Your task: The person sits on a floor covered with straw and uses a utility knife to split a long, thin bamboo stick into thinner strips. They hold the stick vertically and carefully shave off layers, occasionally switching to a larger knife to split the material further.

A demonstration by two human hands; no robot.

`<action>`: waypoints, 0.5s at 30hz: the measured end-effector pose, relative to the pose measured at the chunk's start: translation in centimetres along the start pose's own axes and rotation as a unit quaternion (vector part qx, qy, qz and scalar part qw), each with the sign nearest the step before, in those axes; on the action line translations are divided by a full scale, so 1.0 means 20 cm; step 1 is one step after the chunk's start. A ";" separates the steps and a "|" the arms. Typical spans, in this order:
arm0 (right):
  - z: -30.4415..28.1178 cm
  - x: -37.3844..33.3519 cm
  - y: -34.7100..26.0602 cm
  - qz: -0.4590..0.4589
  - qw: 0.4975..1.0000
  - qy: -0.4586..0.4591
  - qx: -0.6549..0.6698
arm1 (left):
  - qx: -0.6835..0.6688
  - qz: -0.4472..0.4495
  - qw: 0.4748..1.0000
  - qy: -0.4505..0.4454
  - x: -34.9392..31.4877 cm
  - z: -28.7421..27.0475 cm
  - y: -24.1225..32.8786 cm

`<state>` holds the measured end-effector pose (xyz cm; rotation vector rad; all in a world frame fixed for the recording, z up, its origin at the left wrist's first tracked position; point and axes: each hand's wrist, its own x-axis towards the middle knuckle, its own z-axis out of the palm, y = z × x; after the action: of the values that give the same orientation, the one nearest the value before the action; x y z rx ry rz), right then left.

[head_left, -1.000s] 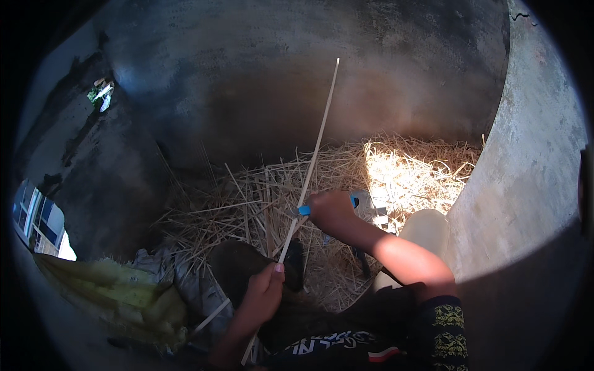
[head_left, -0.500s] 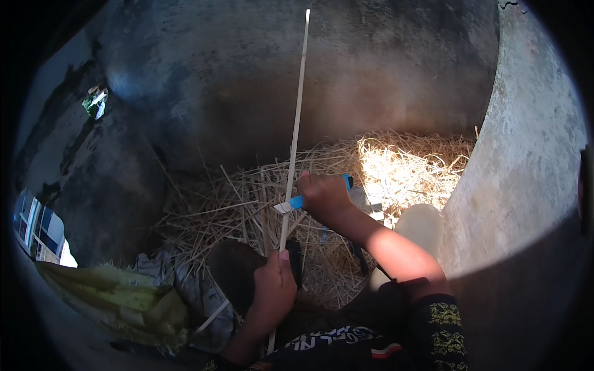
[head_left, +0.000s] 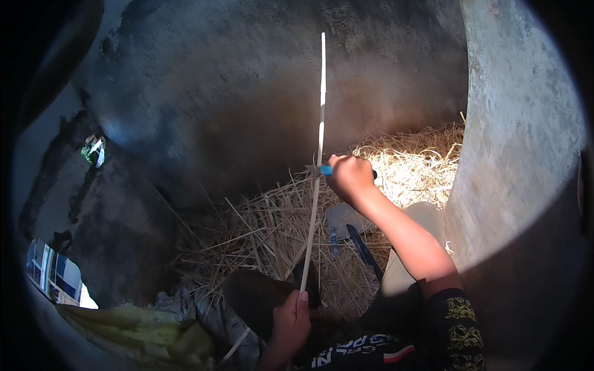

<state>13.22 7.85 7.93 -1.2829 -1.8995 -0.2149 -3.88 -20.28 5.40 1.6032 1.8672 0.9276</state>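
Observation:
A long, thin, pale stick (head_left: 314,229), which looks like a bamboo strip, rises from my lap toward the wall. Its lower part is gripped in my left hand (head_left: 291,323), thumb along the stick. My right hand (head_left: 351,179) is closed around a blue box cutter (head_left: 326,170), mostly hidden in the fist. The cutter's blade lies against the stick about midway along its length. A thin shaving or blade edge shows left of the stick there, too blurred to tell which.
Loose straw-like shavings (head_left: 247,241) cover the ground. Among them lie a dark, long, blade-like thing (head_left: 365,252) and a greyish flat piece (head_left: 345,221). A yellow-green sack (head_left: 133,328) lies at lower left. A curved concrete wall (head_left: 216,111) surrounds me, with a sunlit section (head_left: 520,123) at right.
My right hand has slid the cutter farther up the stick, away from my left hand. The view has shifted, and my left hand appears lower, still holding the stick.

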 end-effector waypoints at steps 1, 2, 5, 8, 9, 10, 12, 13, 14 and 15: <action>0.00 -0.06 -0.08 -0.064 0.998 -0.024 0.004 | -0.011 -0.008 1.000 0.013 0.03 -0.02 -0.01; 0.00 -0.12 -0.14 -0.126 0.991 -0.048 0.003 | 0.002 -0.008 1.000 0.029 0.05 -0.02 0.00; -0.02 -0.18 -0.23 -0.202 0.978 -0.003 0.045 | 0.047 0.012 0.996 0.079 0.05 -0.02 0.00; -0.05 -0.13 -0.18 -0.126 0.992 0.021 0.022 | 0.092 0.055 0.989 0.097 -0.07 0.02 -0.05; -0.04 -0.05 -0.12 -0.051 0.998 0.028 0.019 | 0.103 0.059 0.989 0.087 -0.12 0.03 -0.04; -0.06 0.04 -0.03 -0.001 0.998 0.064 0.009 | 0.114 0.053 0.989 0.080 -0.18 0.04 -0.05; -0.14 0.21 0.20 0.200 0.977 0.063 -0.033 | 0.049 -0.021 0.998 -0.022 -0.28 0.05 -0.06; -0.16 0.24 0.33 0.232 0.970 0.061 -0.047 | 0.016 -0.053 0.996 -0.072 -0.30 0.05 -0.06; -0.15 0.23 0.46 0.237 0.967 0.085 -0.048 | 0.018 -0.030 0.997 -0.065 -0.28 0.06 -0.07; -0.15 0.22 0.47 0.251 0.963 0.093 -0.022 | 0.022 -0.011 0.998 -0.057 -0.26 0.06 -0.09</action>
<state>22.02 13.67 10.32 -1.6661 -1.3654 -0.1077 -3.18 -25.22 2.89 1.6228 1.8345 0.7729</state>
